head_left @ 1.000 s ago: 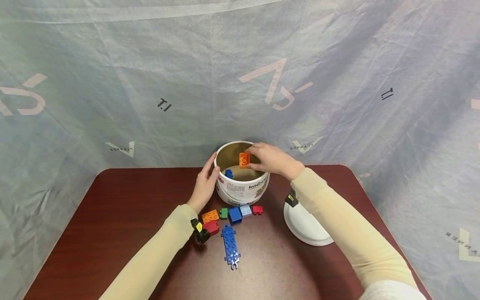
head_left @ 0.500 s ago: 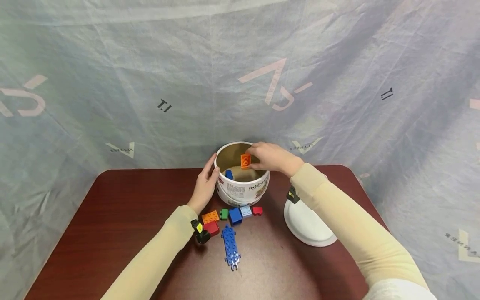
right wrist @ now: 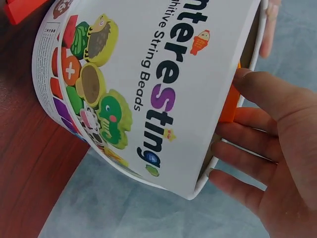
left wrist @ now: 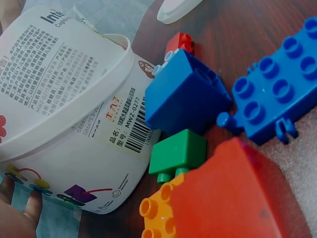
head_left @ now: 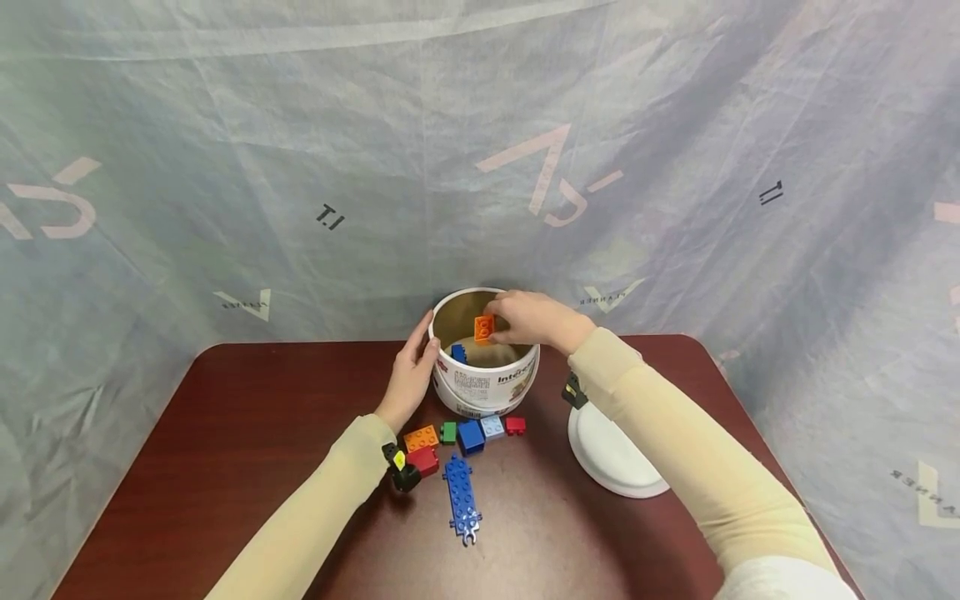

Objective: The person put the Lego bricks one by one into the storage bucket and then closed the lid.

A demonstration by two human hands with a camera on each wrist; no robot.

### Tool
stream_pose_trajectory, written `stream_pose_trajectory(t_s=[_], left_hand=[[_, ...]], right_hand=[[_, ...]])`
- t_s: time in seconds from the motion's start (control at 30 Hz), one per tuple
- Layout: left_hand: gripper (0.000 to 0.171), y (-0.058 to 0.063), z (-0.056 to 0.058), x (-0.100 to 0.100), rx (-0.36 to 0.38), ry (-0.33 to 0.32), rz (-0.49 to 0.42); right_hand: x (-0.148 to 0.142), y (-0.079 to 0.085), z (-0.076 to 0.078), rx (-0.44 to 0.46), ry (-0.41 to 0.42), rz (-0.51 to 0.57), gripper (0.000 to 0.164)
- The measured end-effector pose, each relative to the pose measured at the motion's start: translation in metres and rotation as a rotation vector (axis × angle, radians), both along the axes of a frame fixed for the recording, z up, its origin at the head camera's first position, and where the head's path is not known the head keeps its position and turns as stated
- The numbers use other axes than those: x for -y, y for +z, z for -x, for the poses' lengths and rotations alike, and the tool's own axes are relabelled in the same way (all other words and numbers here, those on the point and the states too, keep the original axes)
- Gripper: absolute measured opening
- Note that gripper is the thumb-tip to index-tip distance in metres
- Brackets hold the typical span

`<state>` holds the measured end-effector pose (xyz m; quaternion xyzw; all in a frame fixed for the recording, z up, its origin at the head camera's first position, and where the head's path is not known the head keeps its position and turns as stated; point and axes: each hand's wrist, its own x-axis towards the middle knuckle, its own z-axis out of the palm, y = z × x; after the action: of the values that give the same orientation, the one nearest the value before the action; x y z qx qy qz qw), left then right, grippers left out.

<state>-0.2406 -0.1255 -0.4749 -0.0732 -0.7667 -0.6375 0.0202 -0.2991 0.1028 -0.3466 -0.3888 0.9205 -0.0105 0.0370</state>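
Note:
My right hand (head_left: pixel 536 321) pinches an orange building block (head_left: pixel 483 328) between thumb and fingers, inside the mouth of a white bucket (head_left: pixel 487 388). In the right wrist view the orange block shows partly behind the bucket's rim. Against the bucket's left side lies my left hand (head_left: pixel 410 371), fingers extended along the wall, thumb near the rim. A blue block (head_left: pixel 458 354) sits inside the bucket. Before the bucket are an orange block (head_left: pixel 422 437), a red block (head_left: pixel 423 461), a green block (left wrist: pixel 178 151), a blue block (left wrist: pixel 185 94), a light blue block (head_left: pixel 492 427) and a small red block (head_left: pixel 515 426).
A blue wheeled-base plate with studs (head_left: pixel 462 500) lies nearer the front of the dark red table (head_left: pixel 247 467). To the right, a white lid (head_left: pixel 611 454) rests flat, partly under the right forearm. A grey cloth (head_left: pixel 375 167) hangs behind the table.
My right hand has shifted slightly left and lower in the bucket, still pinching the orange block. The left hand stays against the bucket. The whole view has drifted slightly.

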Motion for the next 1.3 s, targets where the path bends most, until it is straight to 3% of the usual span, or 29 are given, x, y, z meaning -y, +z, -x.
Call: stream_pose_trajectory(t_s=[0.7, 1.03, 1.3], left_hand=[[0.057, 0.001, 0.001, -0.001, -0.033, -0.006, -0.009], [0.057, 0.000, 0.001, 0.002, -0.051, -0.009, -0.003], [0.058, 0.001, -0.002, 0.003, -0.057, -0.014, 0.009]], right_hand=[[-0.002, -0.027, -0.001, 0.032, 0.002, -0.075, 0.025], [-0.008, -0.019, -0.007, 0.039, 0.012, -0.009, 0.031], [-0.026, -0.012, -0.026, -0.065, 0.117, 0.173, 0.019]])
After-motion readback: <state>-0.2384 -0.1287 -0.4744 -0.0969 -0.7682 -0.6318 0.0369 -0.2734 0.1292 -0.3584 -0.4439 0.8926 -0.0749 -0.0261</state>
